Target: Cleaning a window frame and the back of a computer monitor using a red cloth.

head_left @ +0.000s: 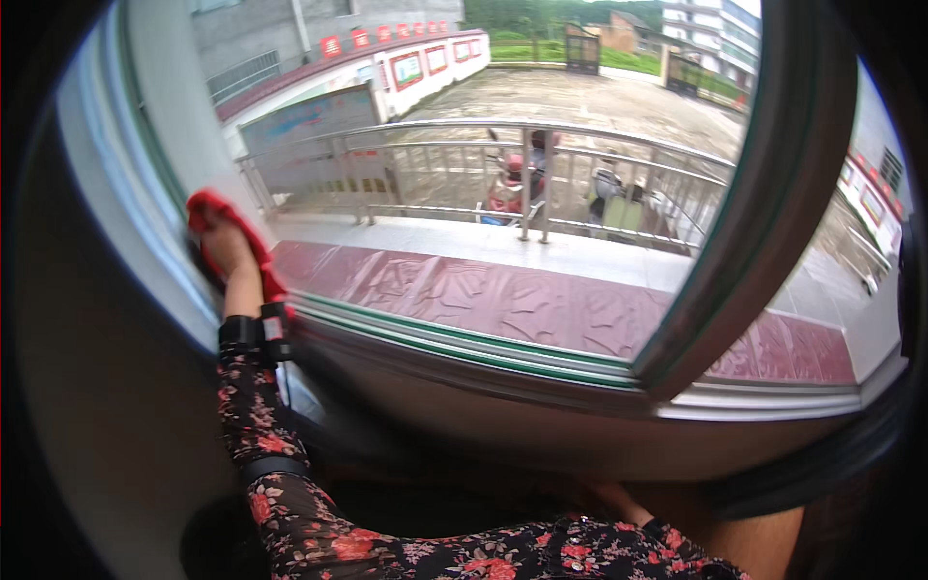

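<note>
My left hand point(226, 243) presses a red cloth point(262, 243) against the lower left part of the window, beside the left frame point(156, 174). The cloth bunches around my fingers and hangs past the wrist, which wears a black strap with a small device point(275, 331). Low in the picture, right of the middle, my right hand point(605, 496) is small and dark below the sill, partly hidden; whether it holds anything cannot be told. The window pane point(464, 290) spans the view ahead, edged by a green and silver bottom track point(464, 346).
A thick brown window post point(768, 217) stands right of the pane, with another window section beyond. Outside are a maroon ledge covering point(478, 290), a metal railing point(464, 145), parked scooters point(515, 185) and a paved yard. A brown wooden surface point(754, 544) lies at the lower right.
</note>
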A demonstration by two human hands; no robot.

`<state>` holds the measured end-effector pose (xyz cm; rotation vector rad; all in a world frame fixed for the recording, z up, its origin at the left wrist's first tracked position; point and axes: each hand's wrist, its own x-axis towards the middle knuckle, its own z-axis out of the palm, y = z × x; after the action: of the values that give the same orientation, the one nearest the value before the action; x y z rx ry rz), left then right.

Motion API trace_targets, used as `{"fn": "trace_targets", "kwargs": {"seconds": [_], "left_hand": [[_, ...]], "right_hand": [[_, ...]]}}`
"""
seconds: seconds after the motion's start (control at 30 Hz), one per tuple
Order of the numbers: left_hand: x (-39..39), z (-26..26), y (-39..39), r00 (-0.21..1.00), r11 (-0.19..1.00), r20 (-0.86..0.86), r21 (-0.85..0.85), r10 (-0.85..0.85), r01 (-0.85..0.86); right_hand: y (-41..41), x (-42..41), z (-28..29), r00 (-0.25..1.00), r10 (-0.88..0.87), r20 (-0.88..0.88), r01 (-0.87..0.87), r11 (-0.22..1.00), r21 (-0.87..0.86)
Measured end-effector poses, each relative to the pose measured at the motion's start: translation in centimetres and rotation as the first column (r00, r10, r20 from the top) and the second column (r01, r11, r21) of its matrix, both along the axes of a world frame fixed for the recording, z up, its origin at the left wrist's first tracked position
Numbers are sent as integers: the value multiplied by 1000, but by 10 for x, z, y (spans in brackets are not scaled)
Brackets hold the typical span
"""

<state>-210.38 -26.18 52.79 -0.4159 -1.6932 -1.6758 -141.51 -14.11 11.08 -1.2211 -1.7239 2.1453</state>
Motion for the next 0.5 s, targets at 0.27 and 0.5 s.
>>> {"fn": "trace_targets", "kwargs": {"seconds": [0.27,0.5], "left_hand": [[158,66,59,383,950,-906,-260,-178,-173],[-47,9,6,993,1000,113,-7,-22,23]], "right_hand": [[8,3,21,999,37,-29,-41,991,-131],[-4,-21,66,957,-47,-287,-68,923,-379]]}}
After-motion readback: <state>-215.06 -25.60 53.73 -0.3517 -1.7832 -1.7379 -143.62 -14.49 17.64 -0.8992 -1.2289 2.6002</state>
